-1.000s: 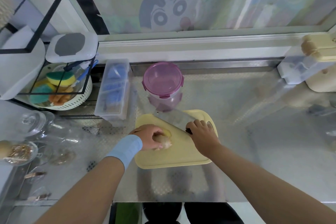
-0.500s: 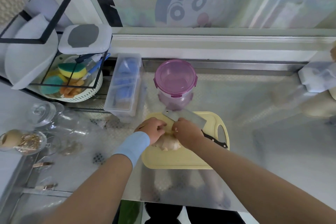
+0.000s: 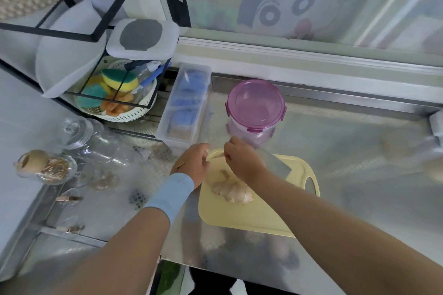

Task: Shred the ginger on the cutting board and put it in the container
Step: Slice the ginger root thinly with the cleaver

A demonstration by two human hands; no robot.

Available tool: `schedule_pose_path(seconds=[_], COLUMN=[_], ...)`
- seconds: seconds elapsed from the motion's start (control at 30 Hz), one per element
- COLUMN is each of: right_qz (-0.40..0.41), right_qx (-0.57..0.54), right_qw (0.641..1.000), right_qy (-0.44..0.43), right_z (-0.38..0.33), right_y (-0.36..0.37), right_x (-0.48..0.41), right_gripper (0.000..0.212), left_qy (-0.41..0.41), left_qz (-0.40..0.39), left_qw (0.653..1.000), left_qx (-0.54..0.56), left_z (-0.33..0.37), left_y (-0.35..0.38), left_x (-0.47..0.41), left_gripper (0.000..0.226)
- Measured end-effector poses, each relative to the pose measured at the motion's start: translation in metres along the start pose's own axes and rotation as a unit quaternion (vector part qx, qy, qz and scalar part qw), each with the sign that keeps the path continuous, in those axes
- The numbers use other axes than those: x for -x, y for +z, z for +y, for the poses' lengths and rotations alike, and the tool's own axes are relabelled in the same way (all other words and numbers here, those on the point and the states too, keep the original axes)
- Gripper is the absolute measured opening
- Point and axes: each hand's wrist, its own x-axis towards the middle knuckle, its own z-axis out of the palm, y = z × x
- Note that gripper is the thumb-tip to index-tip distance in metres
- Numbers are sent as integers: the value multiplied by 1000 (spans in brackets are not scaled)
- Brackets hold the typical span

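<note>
Both hands had been lifted off the ginger (image 3: 231, 190) since half a second earlier and brought together at the far left corner of the cutting board (image 3: 251, 218). A pale ginger sliver (image 3: 217, 155) was pinched at the fingertips of the right hand (image 3: 243, 163). The left hand (image 3: 191, 164) was curled beside it, its grip not discernible. The ginger was left uncovered mid-board, the knife (image 3: 273, 163) laid flat behind the right hand, and the container (image 3: 255, 105), lid on, stood just beyond the board.
</note>
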Motion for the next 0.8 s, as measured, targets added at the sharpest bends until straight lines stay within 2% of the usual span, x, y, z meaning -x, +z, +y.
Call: schedule_pose_path(seconds=[0.1,0.2,0.33,0.47,0.57,0.7,0.8], right_qz=[-29,-70,-96,-189,-195,-202,-192], right_qx=[33,13,-33,9,18,15,-11], right_qw=[999,997,994,982,980,978,978], right_qy=[-15,-18,28,21,27,52,80], right_z=[-2,-1,1,-3,-5,-6,-5], right_y=[9,7,-6,-5,-4,-5,-6], right_x=[-4,-2,10,19,16,11,10], right_gripper=[10,13,25,33,32,21,19], left_qy=[11,32,76,75,49,39,19], left_qz=[12,5,-6,-30,-31,-48,-59], left_qw=[1000,999,995,990,993,995,997], left_qx=[-8,-33,-65,-115,-100,-77,-46], left_z=[-7,-9,-2,9,5,-2,0], left_y=[0,2,7,15,18,18,17], left_x=[5,10,9,6,7,8,4], left_gripper=[33,26,21,18,19,28,23])
